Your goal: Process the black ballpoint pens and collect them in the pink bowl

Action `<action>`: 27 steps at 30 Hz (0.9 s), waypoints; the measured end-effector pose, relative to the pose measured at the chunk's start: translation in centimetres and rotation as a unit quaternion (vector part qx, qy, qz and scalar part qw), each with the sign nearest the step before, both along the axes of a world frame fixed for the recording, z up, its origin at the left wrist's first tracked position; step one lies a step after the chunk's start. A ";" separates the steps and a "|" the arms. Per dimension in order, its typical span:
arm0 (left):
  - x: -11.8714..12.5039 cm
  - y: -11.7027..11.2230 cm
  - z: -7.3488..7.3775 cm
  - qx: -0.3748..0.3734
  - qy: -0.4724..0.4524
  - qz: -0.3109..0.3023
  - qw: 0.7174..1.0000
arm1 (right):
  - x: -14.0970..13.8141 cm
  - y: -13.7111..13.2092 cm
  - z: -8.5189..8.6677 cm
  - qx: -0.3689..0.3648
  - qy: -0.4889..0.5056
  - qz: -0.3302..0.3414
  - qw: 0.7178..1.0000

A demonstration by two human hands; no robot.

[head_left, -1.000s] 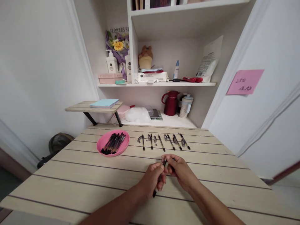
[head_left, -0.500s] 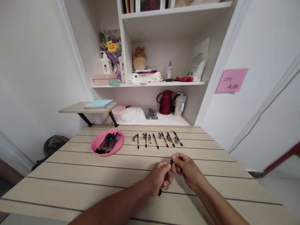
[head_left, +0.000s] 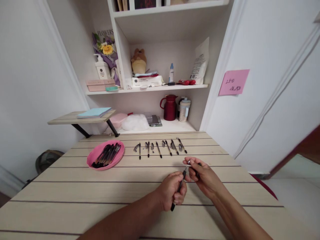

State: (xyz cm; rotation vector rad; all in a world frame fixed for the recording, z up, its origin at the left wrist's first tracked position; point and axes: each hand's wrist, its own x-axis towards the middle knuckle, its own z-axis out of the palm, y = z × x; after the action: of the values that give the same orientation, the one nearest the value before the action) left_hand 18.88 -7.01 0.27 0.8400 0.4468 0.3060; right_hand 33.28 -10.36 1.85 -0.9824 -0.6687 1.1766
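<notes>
My left hand (head_left: pixel 173 191) is closed round a black pen (head_left: pixel 178 190), held upright-tilted above the wooden table (head_left: pixel 75 193). My right hand (head_left: pixel 201 176) is closed just to its right, pinching a small dark part, perhaps the pen's cap (head_left: pixel 193 164), a short way off the pen's top end. A pink plate (head_left: pixel 91 164) with several black pens lies at the left. A row of pens and small loose parts (head_left: pixel 160 148) lies across the table beyond my hands.
Behind the table stand white shelves with a red jug (head_left: pixel 170 107), a pale cup (head_left: pixel 184 109), bottles, boxes and a plush toy. A small raised stand (head_left: pixel 75 119) bears a blue notebook. A pink note (head_left: pixel 233 82) sticks to the right wall.
The view has swung to the right, so everything sits further left. My right hand has drawn slightly away from the pen's top with the small part; my left hand still grips the pen.
</notes>
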 end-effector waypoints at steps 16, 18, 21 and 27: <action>5.3 0.7 -3.1 -0.108 -0.050 0.044 0.992 | 10.7 9.9 -3.1 -0.190 -0.476 -0.182 0.839; 5.3 0.8 -3.5 -0.109 -0.061 0.041 0.991 | 11.1 11.5 -3.2 -0.215 -0.523 -0.182 0.804; 5.4 0.9 -3.8 -0.109 -0.070 0.046 0.991 | 11.1 13.6 -3.3 -0.248 -0.572 -0.176 0.762; 5.5 1.2 -3.6 -0.138 -0.066 0.040 0.988 | 10.8 16.9 -3.6 -0.274 -0.632 -0.141 0.711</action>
State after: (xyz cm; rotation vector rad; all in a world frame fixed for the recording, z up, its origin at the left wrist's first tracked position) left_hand 24.41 -5.80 -3.30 0.5301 0.3891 0.3618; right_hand 44.10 6.54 -1.71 -2.3653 -1.1750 0.2261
